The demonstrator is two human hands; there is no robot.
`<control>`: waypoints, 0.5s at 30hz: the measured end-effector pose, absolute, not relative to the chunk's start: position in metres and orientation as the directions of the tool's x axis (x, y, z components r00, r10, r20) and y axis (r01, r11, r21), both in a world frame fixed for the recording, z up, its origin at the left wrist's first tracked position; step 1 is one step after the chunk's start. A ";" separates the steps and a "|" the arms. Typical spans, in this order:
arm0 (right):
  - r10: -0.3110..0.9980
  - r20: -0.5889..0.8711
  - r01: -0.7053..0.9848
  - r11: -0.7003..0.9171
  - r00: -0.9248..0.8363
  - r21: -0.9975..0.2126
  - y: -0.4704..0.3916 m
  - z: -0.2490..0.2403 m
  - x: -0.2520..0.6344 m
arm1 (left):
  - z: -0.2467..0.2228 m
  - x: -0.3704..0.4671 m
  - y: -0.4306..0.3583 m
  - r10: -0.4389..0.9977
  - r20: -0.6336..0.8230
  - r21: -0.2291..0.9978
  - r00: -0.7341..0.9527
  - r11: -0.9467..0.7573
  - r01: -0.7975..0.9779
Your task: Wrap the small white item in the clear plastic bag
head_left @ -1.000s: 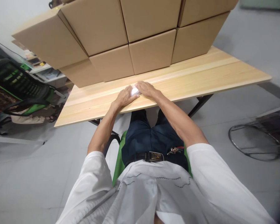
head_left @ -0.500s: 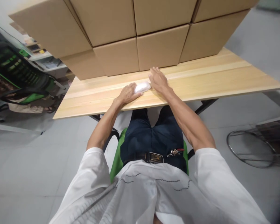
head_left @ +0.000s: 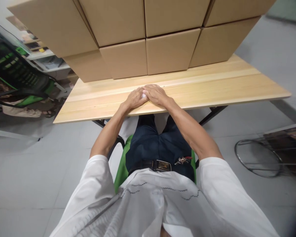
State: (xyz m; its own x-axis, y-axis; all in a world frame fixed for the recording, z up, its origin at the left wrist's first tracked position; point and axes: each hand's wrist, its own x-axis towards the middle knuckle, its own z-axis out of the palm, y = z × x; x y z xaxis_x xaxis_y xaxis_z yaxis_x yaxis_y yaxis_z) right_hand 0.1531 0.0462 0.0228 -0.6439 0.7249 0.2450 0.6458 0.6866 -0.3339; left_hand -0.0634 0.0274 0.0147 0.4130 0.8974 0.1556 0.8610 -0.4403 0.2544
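Note:
My left hand (head_left: 135, 99) rests on the wooden table near its front edge, fingers curled around the left end of a small white, shiny bundle (head_left: 143, 95). From the right, my right hand (head_left: 156, 94) closes over the same bundle, its fingertips meeting those of the left. Only a small whitish patch shows between the two hands. What the bundle is made of I cannot make out.
Large cardboard boxes (head_left: 172, 51) stand stacked along the back of the wooden table (head_left: 232, 82). At left is a black and green office chair (head_left: 22, 77) with a person's leg beside it. A round metal frame (head_left: 259, 158) stands on the floor at right.
My right hand has moved left, from flat on the table beside the bundle to over it. The bundle, mostly visible before, is now largely covered. My left hand has stayed in place.

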 end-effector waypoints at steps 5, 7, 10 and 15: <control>0.752 0.192 0.679 0.654 -0.630 -0.334 0.060 0.027 0.161 | 0.015 -0.066 0.026 0.931 0.084 0.237 0.356 -0.365 0.900; 0.758 0.183 0.688 0.647 -0.625 -0.329 0.064 0.025 0.164 | 0.014 -0.066 0.027 0.932 0.083 0.233 0.352 -0.362 0.903; 0.775 0.176 0.704 0.627 -0.607 -0.332 0.069 0.021 0.169 | 0.012 -0.067 0.028 0.938 0.087 0.238 0.335 -0.347 0.907; 0.836 0.154 0.763 0.545 -0.527 -0.347 0.073 0.018 0.178 | 0.010 -0.069 0.031 0.932 0.115 0.253 0.345 -0.363 0.897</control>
